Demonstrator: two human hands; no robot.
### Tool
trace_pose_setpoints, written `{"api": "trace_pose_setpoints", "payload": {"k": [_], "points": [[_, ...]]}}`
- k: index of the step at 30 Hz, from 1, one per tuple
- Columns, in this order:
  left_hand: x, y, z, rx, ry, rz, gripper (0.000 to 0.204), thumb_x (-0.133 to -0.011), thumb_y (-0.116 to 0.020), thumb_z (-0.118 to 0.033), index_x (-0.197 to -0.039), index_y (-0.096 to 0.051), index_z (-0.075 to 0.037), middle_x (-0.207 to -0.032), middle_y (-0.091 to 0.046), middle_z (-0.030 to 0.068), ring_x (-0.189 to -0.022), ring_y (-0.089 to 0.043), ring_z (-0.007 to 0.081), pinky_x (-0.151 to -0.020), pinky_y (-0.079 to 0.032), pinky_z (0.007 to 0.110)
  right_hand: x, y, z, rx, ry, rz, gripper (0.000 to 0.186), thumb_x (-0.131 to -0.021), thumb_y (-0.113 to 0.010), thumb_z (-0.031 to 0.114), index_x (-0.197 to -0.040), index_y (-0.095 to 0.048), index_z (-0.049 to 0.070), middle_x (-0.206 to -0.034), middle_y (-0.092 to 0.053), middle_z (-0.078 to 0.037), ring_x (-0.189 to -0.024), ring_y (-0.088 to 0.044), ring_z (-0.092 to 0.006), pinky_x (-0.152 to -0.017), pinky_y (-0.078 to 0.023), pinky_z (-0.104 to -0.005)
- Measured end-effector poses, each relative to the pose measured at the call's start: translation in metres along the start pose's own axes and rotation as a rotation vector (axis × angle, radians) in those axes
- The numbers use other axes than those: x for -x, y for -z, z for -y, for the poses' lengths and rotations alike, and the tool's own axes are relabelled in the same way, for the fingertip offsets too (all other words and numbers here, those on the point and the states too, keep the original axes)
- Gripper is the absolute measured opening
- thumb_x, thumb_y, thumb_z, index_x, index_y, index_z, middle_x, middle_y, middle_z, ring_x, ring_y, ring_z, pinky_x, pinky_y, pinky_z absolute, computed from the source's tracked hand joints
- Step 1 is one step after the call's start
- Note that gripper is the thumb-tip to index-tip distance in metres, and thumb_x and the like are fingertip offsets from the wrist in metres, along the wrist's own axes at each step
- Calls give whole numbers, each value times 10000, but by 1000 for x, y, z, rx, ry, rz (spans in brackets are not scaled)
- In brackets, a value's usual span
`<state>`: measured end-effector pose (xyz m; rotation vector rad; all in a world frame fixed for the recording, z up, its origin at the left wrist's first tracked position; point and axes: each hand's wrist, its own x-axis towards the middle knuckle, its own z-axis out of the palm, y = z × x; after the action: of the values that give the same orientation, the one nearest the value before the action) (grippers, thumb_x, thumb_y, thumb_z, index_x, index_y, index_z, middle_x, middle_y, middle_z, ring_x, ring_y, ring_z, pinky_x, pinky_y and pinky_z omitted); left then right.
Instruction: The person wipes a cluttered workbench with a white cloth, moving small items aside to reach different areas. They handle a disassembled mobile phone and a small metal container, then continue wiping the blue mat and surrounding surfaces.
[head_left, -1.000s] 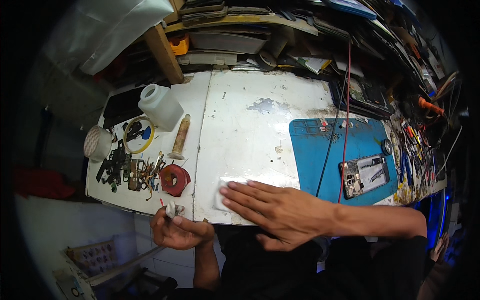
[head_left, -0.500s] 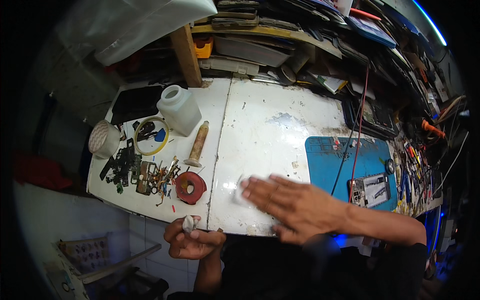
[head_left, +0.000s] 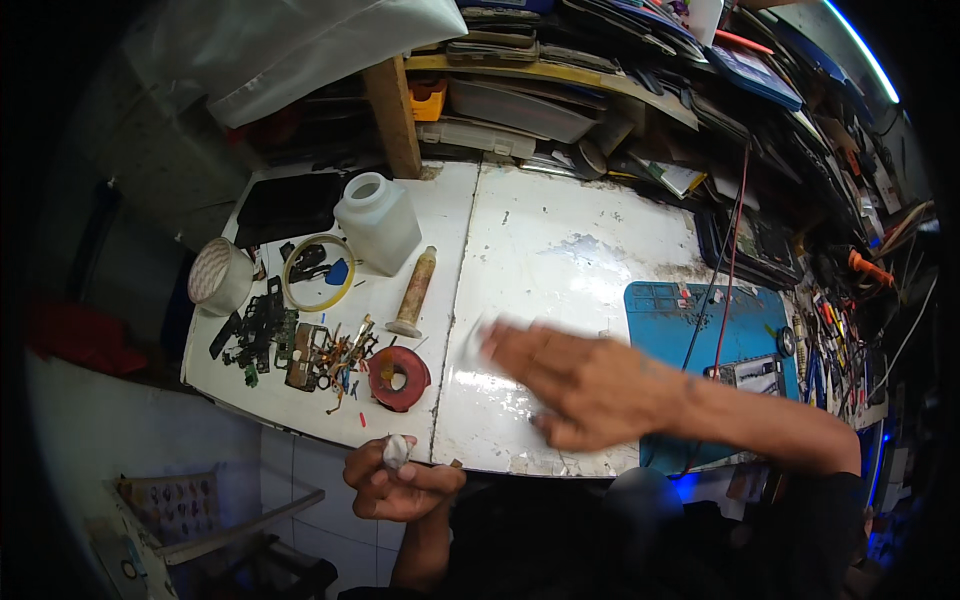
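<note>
Flat and palm down, my right hand (head_left: 590, 385) is over the white tabletop (head_left: 560, 225), smeared by motion. Under its fingertips shows the edge of a white piece (head_left: 477, 347), perhaps cloth or tissue, mostly hidden by the fingers. At the front edge of the table, my left hand (head_left: 405, 487) pinches a small crumpled greyish-white wad (head_left: 396, 452) between thumb and fingers. Close beyond the left hand lies a red ring-shaped spool (head_left: 417, 380). Wet-looking glints mark the tabletop around the right hand.
Left of the seam stand a translucent bottle (head_left: 385, 235), a stained syringe-like tube (head_left: 415, 290), a yellowish tape ring (head_left: 293, 290), a round tub (head_left: 222, 277) and loose phone parts (head_left: 262, 335). A blue mat (head_left: 665, 325) with an opened phone (head_left: 750, 376) lies right, under hanging cables.
My right hand has slid the white piece away from me and slightly left across the tabletop. The left hand keeps its hold on the wad. The whole view has shifted slightly.
</note>
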<state>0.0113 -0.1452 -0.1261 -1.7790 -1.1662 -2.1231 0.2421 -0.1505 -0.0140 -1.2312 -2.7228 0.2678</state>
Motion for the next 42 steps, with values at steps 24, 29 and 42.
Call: {"api": "trace_pose_setpoints", "payload": {"k": [24, 29, 42], "points": [[-3, -7, -1, 43, -22, -49, 173, -955, -414, -24, -1103, -326, -7, -1074, -472, 188, -687, -517, 149, -609, -485, 271, -49, 7, -68, 72, -88, 58, 754, -938, -291, 321, -1522, -198, -147, -1596, -198, -336, -1505, -236, -403, -1259, -222, -445], [-4, -10, -2, 130, -34, -67, 172, -1001, -425, -22, -1171, -423, 6, -1132, -481, 210, -730, -521, 171, -617, -486, 276, -30, -14, 3, -62, 138, -28, 758, -901, -370, 308, -1503, -271, -143, -1549, -309, -349, -1460, -348, -399, -1246, -259, -446], [-3, -6, 2, 124, -55, -33, 156, -997, -438, 23, -1150, -455, 1, -1208, -481, 209, -799, -561, 181, -635, -501, 247, 26, -2, 15, 9, -112, 47, 743, -931, -303, 336, -1550, -225, -68, -1595, -270, -290, -1474, -337, -366, -1232, -294, -452]]}}
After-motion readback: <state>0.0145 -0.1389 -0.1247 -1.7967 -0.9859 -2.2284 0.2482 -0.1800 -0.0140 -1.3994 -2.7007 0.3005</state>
